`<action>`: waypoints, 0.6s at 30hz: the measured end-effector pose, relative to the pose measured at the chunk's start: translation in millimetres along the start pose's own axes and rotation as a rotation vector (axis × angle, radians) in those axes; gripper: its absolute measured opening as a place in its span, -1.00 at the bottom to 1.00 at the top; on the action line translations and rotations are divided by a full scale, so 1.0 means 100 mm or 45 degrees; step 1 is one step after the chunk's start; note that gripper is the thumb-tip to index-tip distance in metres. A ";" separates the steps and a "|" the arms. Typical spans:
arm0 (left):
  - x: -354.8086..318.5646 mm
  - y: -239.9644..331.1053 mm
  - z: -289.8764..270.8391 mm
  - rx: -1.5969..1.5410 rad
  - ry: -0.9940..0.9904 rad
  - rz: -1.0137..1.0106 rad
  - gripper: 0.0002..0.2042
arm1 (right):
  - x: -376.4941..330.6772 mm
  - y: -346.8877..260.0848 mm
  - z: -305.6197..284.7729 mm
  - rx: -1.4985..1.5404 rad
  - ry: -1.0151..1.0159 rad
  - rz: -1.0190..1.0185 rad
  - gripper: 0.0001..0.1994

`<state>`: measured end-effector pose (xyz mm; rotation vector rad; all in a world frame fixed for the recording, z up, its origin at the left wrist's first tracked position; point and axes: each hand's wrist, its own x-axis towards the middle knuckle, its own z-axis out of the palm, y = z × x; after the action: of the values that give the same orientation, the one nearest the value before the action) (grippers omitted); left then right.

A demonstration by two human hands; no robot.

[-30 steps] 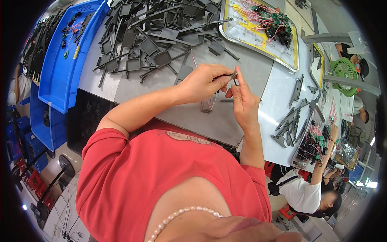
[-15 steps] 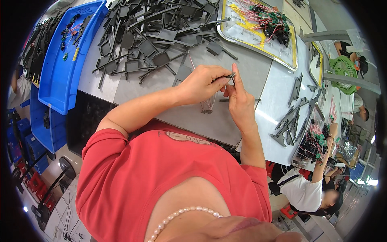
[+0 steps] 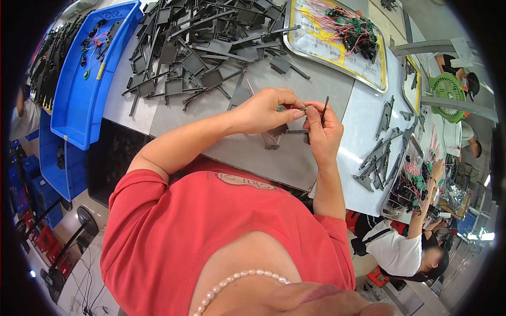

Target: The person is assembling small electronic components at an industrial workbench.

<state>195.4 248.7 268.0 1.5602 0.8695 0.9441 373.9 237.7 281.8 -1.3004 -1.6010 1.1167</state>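
My left hand (image 3: pixel 266 111) is closed in a pinch on a small green circuit board (image 3: pixel 280 108), mostly covered by its fingers. Against those fingertips, my right hand (image 3: pixel 325 131) is closed too, thumb and finger meeting at the board's end. A thin dark rod (image 3: pixel 326 105) sticks up from between the right fingers; its kind is not clear. Under the hands lies a dark grey plastic part (image 3: pixel 297 131), partly hidden. Thin pale wires run down to a small dark connector (image 3: pixel 271 147) on the grey work surface (image 3: pixel 253 163).
Dark grey plastic brackets (image 3: pixel 211 58) are heaped at the far side. A blue bin (image 3: pixel 79 116) stands left. A yellow-edged tray (image 3: pixel 337 55) holds wired green boards (image 3: pixel 358 34). More brackets (image 3: pixel 379 158) lie right, where a co-worker in white (image 3: pixel 392 247) reaches over another tray.
My right index finger, stretched upward before, has curled in, and the right hand has turned. The thin rod now points up from it, and the green board shows at my left fingers.
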 end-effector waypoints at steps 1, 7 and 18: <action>0.00 0.01 0.00 0.000 -0.001 0.001 -0.78 | 0.00 0.01 -0.02 0.095 0.041 -0.007 -0.80; 0.00 0.02 -0.02 0.112 -0.134 -0.021 -0.72 | 0.01 -0.05 -0.05 0.334 0.020 0.035 -0.83; -0.02 0.11 -0.04 -0.461 -0.447 -0.484 -0.63 | 0.03 -0.06 -0.12 0.473 0.077 0.003 -0.81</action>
<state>192.0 246.9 279.3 1.1482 0.6676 0.4985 382.4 242.1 291.1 -1.0782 -1.2730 1.2912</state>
